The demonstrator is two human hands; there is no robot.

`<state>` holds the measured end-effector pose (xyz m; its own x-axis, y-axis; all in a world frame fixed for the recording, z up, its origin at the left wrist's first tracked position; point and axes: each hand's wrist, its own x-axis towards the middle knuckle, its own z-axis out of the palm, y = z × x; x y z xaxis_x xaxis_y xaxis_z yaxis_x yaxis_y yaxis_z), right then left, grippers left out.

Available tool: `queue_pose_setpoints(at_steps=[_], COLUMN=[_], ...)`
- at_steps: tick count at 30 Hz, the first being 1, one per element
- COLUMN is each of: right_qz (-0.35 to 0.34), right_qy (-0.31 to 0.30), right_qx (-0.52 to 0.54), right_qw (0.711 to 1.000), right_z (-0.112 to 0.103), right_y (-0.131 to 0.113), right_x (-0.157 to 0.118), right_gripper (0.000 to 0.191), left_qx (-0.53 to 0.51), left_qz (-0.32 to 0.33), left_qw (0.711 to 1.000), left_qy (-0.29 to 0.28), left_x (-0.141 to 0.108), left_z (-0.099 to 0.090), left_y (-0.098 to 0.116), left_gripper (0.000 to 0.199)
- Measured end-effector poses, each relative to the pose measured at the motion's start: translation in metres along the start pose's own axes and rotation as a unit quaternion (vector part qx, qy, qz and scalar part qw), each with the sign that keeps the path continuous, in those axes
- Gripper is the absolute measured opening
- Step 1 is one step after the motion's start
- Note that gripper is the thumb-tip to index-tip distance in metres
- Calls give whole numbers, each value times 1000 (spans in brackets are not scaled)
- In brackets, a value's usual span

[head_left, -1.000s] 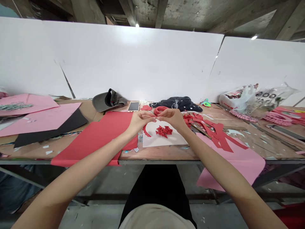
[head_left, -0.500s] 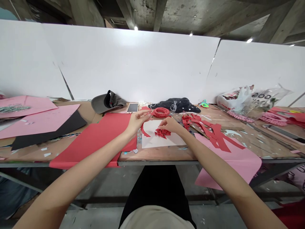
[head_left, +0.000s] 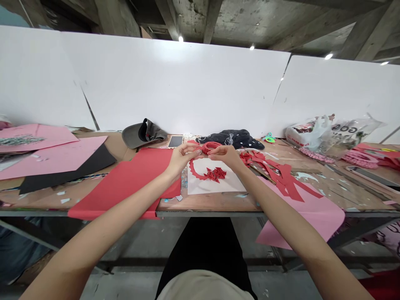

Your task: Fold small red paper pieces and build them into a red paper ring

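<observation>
My left hand (head_left: pixel 183 158) is closed in a pinch on one end of a red zigzag paper chain (head_left: pixel 194 171). The chain curves down across a white sheet (head_left: pixel 195 188) and ends beside a pile of small folded red paper pieces (head_left: pixel 216 174). Just right of it, my right hand (head_left: pixel 226 155) has its thumb and fingertips pressed together; whatever they hold is too small to make out. Behind both hands lies a coil of red folded paper (head_left: pixel 208 146), partly covered by them.
Red sheets (head_left: pixel 125 179) lie on the left, cut red strips (head_left: pixel 284 179) and a pink sheet (head_left: pixel 318 208) on the right. A cap (head_left: pixel 142 134), a phone (head_left: pixel 176 141), dark cloth (head_left: pixel 231 138) and plastic bags (head_left: pixel 312 133) line the back, before a white panel (head_left: pixel 187 87).
My right hand has risen from the pile of red pieces to the fingertips of my left hand. The hanging chain now bends further right, toward the pile.
</observation>
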<state>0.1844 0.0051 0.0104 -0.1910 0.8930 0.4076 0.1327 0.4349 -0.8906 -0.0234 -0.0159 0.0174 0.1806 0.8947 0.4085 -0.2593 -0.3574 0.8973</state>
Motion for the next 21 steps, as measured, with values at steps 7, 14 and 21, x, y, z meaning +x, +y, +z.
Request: queue_pose_setpoints(at_steps=[7,14,21], right_qz=[17,-11,20], right_qy=[27,4,-24], right_qx=[53,103,166], right_qw=[998,995,986], right_z=[2,4,5], right_y=[-17,-22,-17], right_x=[-7,-8,-7], right_gripper=[36,27,26], left_qx=[9,19,26], left_qz=[-1,-8,18], left_qw=[1000,1000,999], left_qy=[-6,-10,-42], left_x=[0,0,-2], left_z=[0,0,2], left_y=[-1,-1,3], left_gripper=[39,36,39])
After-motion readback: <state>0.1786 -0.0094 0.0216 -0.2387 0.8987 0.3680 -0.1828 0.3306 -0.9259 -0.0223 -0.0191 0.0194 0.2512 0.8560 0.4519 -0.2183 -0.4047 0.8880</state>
